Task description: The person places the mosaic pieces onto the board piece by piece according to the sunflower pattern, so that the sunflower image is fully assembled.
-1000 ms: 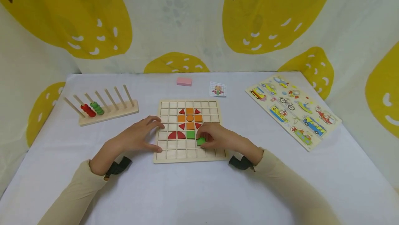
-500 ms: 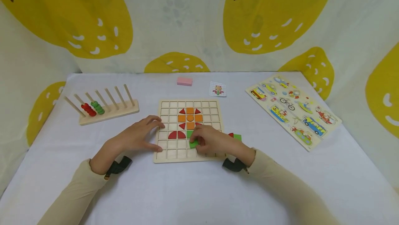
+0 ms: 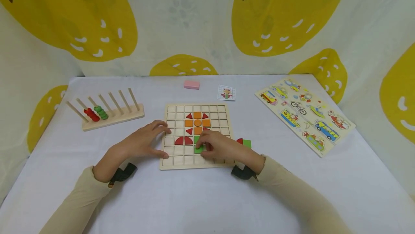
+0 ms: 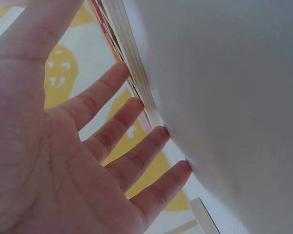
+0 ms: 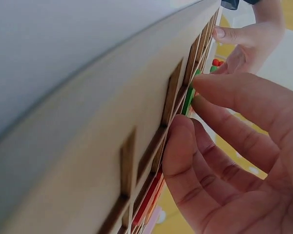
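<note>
In the head view a wooden grid board (image 3: 178,159) lies flat, holding orange squares, an orange circle, red triangles and red quarter-circles. My right hand (image 3: 223,147) bends over its lower middle, thumb and fingertips at a green square tile (image 3: 198,150). That tile sits in the cell just below another green square (image 3: 196,138), which is partly covered by the fingers. The right wrist view shows the fingertips close around the green tile (image 5: 188,100). My left hand (image 3: 141,142) is spread at the board's left side, with fingertips along its edge (image 4: 132,63).
Beyond my right wrist lie a red quarter-circle (image 3: 240,141) and a green piece (image 3: 247,143). A pattern card (image 3: 226,92) and pink block (image 3: 191,84) stand behind the board. A bead rack (image 3: 113,118) is at left, a vehicle puzzle (image 3: 304,115) at right.
My right hand has moved left with the green square tile, from the column beside it into the cell under the other green square. My left hand has stayed put.
</note>
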`<state>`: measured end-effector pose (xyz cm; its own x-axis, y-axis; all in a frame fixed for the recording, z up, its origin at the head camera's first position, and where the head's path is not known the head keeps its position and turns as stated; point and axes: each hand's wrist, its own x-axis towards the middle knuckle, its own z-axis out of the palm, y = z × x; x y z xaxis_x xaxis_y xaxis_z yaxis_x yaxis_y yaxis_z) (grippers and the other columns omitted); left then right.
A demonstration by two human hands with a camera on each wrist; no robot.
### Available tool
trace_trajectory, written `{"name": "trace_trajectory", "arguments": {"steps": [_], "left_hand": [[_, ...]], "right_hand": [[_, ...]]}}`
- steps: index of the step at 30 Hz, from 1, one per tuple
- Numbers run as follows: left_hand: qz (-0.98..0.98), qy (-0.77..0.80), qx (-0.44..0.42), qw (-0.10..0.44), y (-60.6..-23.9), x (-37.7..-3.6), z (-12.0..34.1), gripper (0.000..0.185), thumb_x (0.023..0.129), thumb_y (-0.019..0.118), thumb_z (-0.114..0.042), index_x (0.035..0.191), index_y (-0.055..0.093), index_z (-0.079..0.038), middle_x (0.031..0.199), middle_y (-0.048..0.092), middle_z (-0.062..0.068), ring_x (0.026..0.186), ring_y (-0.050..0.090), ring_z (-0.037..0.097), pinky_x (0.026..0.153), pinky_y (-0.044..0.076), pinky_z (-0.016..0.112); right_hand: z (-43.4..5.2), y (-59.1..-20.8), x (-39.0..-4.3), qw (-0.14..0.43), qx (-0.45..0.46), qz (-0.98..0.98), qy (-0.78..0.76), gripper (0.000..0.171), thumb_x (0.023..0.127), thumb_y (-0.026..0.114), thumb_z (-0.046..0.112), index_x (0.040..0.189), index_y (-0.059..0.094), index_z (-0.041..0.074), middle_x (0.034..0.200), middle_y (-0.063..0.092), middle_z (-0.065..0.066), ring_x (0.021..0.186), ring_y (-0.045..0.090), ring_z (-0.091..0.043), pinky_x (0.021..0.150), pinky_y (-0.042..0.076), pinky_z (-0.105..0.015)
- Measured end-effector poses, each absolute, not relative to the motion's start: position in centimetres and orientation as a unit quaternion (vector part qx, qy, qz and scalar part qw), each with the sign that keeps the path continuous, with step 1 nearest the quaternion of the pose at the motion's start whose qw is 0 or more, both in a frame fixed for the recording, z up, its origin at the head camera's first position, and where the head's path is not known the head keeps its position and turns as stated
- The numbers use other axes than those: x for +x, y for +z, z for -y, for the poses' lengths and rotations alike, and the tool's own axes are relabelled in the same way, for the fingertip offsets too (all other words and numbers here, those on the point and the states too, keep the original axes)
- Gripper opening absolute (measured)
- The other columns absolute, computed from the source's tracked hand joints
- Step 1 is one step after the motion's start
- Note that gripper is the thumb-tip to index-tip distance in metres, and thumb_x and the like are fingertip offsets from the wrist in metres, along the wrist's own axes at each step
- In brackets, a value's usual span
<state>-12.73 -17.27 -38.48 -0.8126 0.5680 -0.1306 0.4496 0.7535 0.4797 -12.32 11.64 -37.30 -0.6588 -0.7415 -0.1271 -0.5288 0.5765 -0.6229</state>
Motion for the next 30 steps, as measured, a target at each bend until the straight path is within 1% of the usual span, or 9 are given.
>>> {"name": "trace_trajectory", "arguments": {"steps": [1, 4, 7, 8, 11, 14, 22, 27, 30], "left_hand": [[-0.926, 0.22, 0.275, 0.135, -38.5, -12.7, 17.3, 0.073, 0.074, 0.082, -0.048, 0.13, 0.053, -0.014, 0.146, 0.039, 0.014, 0.133, 0.04, 0.04, 0.104, 0.035, 0.061], [-0.925, 0.222, 0.275, 0.137, -38.5, -12.7, 17.2, 0.072, 0.074, 0.082, -0.047, 0.131, 0.053, -0.013, 0.146, 0.039, 0.014, 0.133, 0.04, 0.04, 0.104, 0.035, 0.061], [-0.925, 0.222, 0.275, 0.138, -38.5, -12.7, 17.3, 0.072, 0.074, 0.082, -0.047, 0.131, 0.053, -0.013, 0.146, 0.039, 0.014, 0.133, 0.04, 0.04, 0.104, 0.035, 0.061], [-0.925, 0.221, 0.275, 0.138, -38.5, -12.7, 17.3, 0.073, 0.074, 0.082, -0.047, 0.131, 0.053, -0.013, 0.146, 0.039, 0.014, 0.133, 0.04, 0.04, 0.104, 0.035, 0.061], [-0.926, 0.221, 0.275, 0.137, -38.5, -12.7, 17.3, 0.073, 0.074, 0.082, -0.048, 0.131, 0.053, -0.013, 0.146, 0.039, 0.014, 0.133, 0.04, 0.04, 0.104, 0.035, 0.061], [-0.925, 0.222, 0.275, 0.137, -38.5, -12.7, 17.2, 0.072, 0.074, 0.082, -0.048, 0.131, 0.053, -0.013, 0.146, 0.039, 0.013, 0.133, 0.04, 0.04, 0.104, 0.035, 0.061], [-0.926, 0.218, 0.279, 0.132, -38.4, -12.6, 17.3, 0.072, 0.074, 0.081, -0.049, 0.13, 0.053, -0.012, 0.144, 0.04, 0.015, 0.131, 0.041, 0.041, 0.103, 0.035, 0.062], [-0.926, 0.216, 0.279, 0.132, -38.4, -12.5, 17.2, 0.072, 0.074, 0.082, -0.048, 0.13, 0.053, -0.012, 0.145, 0.04, 0.015, 0.132, 0.04, 0.04, 0.104, 0.036, 0.061], [-0.927, 0.217, 0.275, 0.134, -38.4, -12.6, 17.2, 0.073, 0.074, 0.082, -0.047, 0.131, 0.053, -0.012, 0.146, 0.039, 0.014, 0.133, 0.04, 0.04, 0.104, 0.036, 0.06]], "right_hand": [[-11.8, -37.3, -12.3, 0.187, -0.371, -0.867, -0.276, 0.017, 0.087, 0.072, 0.007, 0.104, 0.071, 0.005, 0.097, 0.059, -0.003, 0.072, 0.05, -0.008, 0.075, 0.049, -0.022], [-12.2, -37.2, -12.4, 0.177, -0.38, -0.867, -0.27, 0.018, 0.087, 0.071, 0.007, 0.105, 0.07, 0.005, 0.094, 0.058, -0.002, 0.07, 0.048, -0.008, 0.075, 0.048, -0.024], [-12.7, -37.1, -12.3, 0.174, -0.378, -0.869, -0.267, 0.018, 0.088, 0.071, 0.009, 0.106, 0.071, 0.006, 0.094, 0.058, -0.002, 0.071, 0.048, -0.009, 0.074, 0.047, -0.022], [-12.9, -37.0, -12.3, 0.174, -0.374, -0.871, -0.267, 0.018, 0.088, 0.071, 0.009, 0.106, 0.071, 0.006, 0.096, 0.058, -0.002, 0.073, 0.049, -0.01, 0.068, 0.045, -0.022], [-13.7, -36.8, -12.4, 0.174, -0.364, -0.877, -0.261, 0.018, 0.089, 0.071, 0.011, 0.106, 0.07, 0.007, 0.101, 0.06, -0.002, 0.079, 0.05, -0.013, 0.068, 0.045, -0.02], [-14.7, -36.6, -12.5, 0.176, -0.348, -0.883, -0.262, 0.019, 0.089, 0.071, 0.012, 0.107, 0.071, 0.008, 0.103, 0.061, -0.002, 0.085, 0.05, -0.015, 0.07, 0.045, -0.022], [-17.5, -36.0, -13.1, 0.168, -0.317, -0.892, -0.275, 0.02, 0.088, 0.07, 0.009, 0.107, 0.07, 0.003, 0.103, 0.061, -0.006, 0.079, 0.054, -0.016, 0.068, 0.049, -0.024], [-19.0, -35.7, -13.2, 0.16, -0.298, -0.903, -0.264, 0.022, 0.087, 0.071, 0.009, 0.108, 0.069, 0.003, 0.107, 0.061, -0.007, 0.092, 0.057, -0.022, 0.077, 0.053, -0.032], [-19.8, -35.7, -13.2, 0.157, -0.287, -0.91, -0.254, 0.021, 0.086, 0.071, 0.008, 0.107, 0.069, 0.003, 0.107, 0.06, -0.008, 0.096, 0.056, -0.025, 0.078, 0.052, -0.032]]}}
